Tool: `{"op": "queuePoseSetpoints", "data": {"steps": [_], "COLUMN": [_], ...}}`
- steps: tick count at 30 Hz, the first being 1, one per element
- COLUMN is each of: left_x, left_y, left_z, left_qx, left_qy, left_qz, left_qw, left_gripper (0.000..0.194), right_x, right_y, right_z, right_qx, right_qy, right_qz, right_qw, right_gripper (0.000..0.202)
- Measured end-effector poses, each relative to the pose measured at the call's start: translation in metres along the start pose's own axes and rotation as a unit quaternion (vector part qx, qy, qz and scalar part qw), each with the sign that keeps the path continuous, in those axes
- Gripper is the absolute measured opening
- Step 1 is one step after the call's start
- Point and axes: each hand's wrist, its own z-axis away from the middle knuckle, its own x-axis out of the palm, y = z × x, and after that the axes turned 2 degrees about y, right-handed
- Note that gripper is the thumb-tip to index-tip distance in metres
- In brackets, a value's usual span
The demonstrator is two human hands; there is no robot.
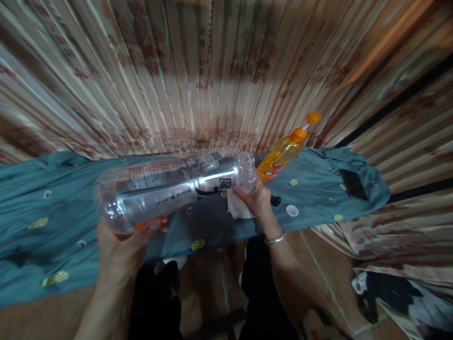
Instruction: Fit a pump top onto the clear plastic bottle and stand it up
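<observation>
A large clear plastic bottle [170,186] with a silvery printed label lies tilted in the air above the cloth, its neck end to the right and slightly higher. My left hand [123,243] is wrapped under its base end, thumb along the lower side. My right hand [257,196] grips the neck end, and a crumpled white tissue [239,207] shows just below those fingers. Behind my right hand stands a pump bottle [281,156] of yellow-orange liquid with an orange top.
A blue-green patterned cloth [198,226] covers the long narrow surface. Right of my right hand are a small black object [275,201] and a white round cap [292,210]. A dark phone [354,184] lies farther right. Pleated curtains [212,85] hang behind; clothing [396,293] is at lower right.
</observation>
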Motion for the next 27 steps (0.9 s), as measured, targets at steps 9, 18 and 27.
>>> {"op": "queuePoseSetpoints", "data": {"steps": [9,18,27], "left_x": [-0.0014,-0.0008,0.0007], "left_y": [0.0007,-0.0013,0.0011], "left_z": [0.0009,0.0001,0.0004], "left_qx": [-0.003,0.002,0.005], "left_qy": [0.005,-0.004,-0.005], "left_qz": [0.005,0.000,-0.010], "left_qw": [1.000,1.000,1.000], "left_gripper": [0.072,0.072,0.069], "right_x": [-0.0001,0.0006,0.0005], "right_y": [-0.0003,0.0002,0.0011], "right_z": [-0.0001,-0.0001,-0.0003], "right_qx": [0.005,-0.002,0.007], "right_qy": [-0.003,0.001,-0.007], "right_qz": [0.006,0.008,-0.005], "right_qw": [1.000,1.000,1.000], "right_gripper": [0.057,0.059,0.062]}}
